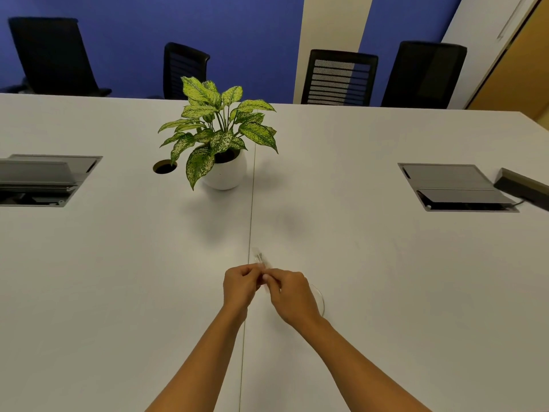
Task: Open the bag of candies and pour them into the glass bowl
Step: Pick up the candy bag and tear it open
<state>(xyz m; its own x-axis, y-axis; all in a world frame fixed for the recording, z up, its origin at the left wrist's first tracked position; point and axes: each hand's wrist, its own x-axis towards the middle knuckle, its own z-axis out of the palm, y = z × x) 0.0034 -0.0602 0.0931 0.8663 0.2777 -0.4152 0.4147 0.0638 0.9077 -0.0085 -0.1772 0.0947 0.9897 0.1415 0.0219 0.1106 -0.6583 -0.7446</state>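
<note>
The two hands meet over the white table [118, 263], on the near side of the potted plant [221, 135] and well apart from it, almost on the thin seam that runs from the plant's pot toward the person. The left hand [239, 285] is closed, with thumb and fingers pinched together on the small clear bag of candies [261, 263]. The right hand [289, 295] is also closed and pinches the same bag from the other side, so the fingertips of both hands nearly touch. The bag is between the two hands; only its upper part shows, standing up above the fingers and pointing toward the plant. It is blurred, and I cannot tell whether it is already open or what is inside. The glass bowl [320, 298] is on the table under the right hand, mostly hidden by it; only a thin curved piece of its rim shows just to the right of that hand. The bowl is nearer to the person than the plant is. Whether the hand touches the bowl cannot be seen.
</note>
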